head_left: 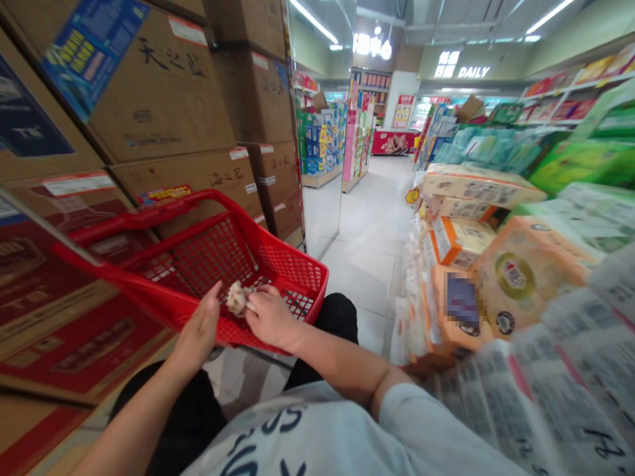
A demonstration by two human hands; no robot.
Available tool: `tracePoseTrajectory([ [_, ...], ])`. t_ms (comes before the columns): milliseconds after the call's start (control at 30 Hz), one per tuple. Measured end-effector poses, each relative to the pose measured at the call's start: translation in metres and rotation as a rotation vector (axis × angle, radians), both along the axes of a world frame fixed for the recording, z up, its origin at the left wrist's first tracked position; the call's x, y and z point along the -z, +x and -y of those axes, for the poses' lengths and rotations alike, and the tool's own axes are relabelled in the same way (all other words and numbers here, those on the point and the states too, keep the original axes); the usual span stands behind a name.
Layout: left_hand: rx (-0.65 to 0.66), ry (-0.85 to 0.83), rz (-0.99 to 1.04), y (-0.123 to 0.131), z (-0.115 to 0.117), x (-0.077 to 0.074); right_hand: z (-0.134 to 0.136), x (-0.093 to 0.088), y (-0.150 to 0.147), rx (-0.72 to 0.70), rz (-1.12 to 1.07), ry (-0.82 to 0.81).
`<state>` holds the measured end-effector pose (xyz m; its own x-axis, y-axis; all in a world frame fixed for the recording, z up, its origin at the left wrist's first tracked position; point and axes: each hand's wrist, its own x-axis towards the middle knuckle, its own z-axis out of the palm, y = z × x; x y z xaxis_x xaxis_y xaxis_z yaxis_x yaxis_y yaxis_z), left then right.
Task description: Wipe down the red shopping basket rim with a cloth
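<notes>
A red plastic shopping basket (pixel 292 268) with raised handles is in front of me, tilted. My left hand (pixel 198 330) rests on its near rim, fingers curled over the edge. My right hand (pixel 270 317) reaches into the basket and its fingers pinch a small crumpled whitish wad (pixel 237 297), paper or tissue by the look. Both forearms stretch forward from my light printed shirt.
Stacked brown cardboard boxes (pixel 163 99) line the left side. Shelves of packaged tissue and paper goods (pixel 496 251) crowd the right. A white tiled aisle (pixel 367 225) runs ahead to more shelves and a lit "DAILY" sign (pixel 473 71).
</notes>
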<state>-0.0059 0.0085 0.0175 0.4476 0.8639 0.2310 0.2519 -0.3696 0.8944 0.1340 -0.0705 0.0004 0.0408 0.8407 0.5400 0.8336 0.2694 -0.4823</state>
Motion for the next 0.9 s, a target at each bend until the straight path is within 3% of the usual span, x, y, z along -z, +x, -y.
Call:
tracePoseTrajectory([
  [100, -0.071, 0.526, -0.454, -0.015, -0.027, 0.019, 0.005, 0.001, 0.006, 0.049, 0.092, -0.024],
  [167, -0.050, 0.671, -0.609, -0.019, -0.039, 0.029, 0.003, 0.001, 0.005, 0.038, 0.041, -0.060],
  [267, -0.028, 0.765, -0.655, -0.024, -0.047, 0.037, -0.006, -0.001, 0.001, 0.022, -0.076, -0.161],
  [400, 0.038, 0.826, -0.657, -0.031, -0.048, 0.037, -0.012, -0.002, -0.004, -0.085, 0.040, -0.121],
  [467, 0.059, 0.810, -0.669, -0.032, -0.048, 0.037, -0.012, -0.002, -0.006, -0.062, 0.095, -0.073],
  [567, -0.022, 0.764, -0.660, -0.028, -0.046, 0.038, -0.011, 0.000, -0.008, 0.015, 0.098, -0.085],
  [633, -0.061, 0.735, -0.641, -0.025, -0.042, 0.037, -0.008, 0.002, -0.010, -0.028, 0.114, -0.083],
  [767, -0.018, 0.673, -0.656, -0.025, -0.027, 0.029, 0.001, 0.006, -0.012, -0.208, 0.112, -0.071],
  [833, -0.020, 0.660, -0.664, -0.026, -0.023, 0.026, 0.004, 0.008, -0.012, -0.118, 0.088, -0.117],
  [900, -0.033, 0.650, -0.678, -0.027, -0.021, 0.024, 0.007, 0.009, -0.011, -0.158, 0.140, -0.107],
])
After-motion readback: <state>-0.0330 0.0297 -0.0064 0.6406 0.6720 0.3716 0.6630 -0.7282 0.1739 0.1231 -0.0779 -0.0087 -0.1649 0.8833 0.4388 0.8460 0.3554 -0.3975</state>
